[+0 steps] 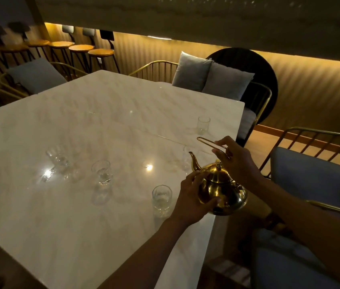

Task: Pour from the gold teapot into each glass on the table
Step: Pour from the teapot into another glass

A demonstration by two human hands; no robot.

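here, five glasses (162, 199); one gold teapot (221, 189) between two hands (192, 198)

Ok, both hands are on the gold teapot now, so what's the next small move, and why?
Probably tip the gold teapot forward over the glass behind its spout. The right hand holds the handle, the left hand steadies the body, and the spout already points toward that glass. The pot looks upright, with no stream visible.

Bar stools (100, 53) lining up at 11 o'clock by the ribbed wall (311, 80). Grey cushions (210, 75) leaning on a gold wire chair (154, 68) at 12. Blue-seated chair (311, 174) sitting at 3.
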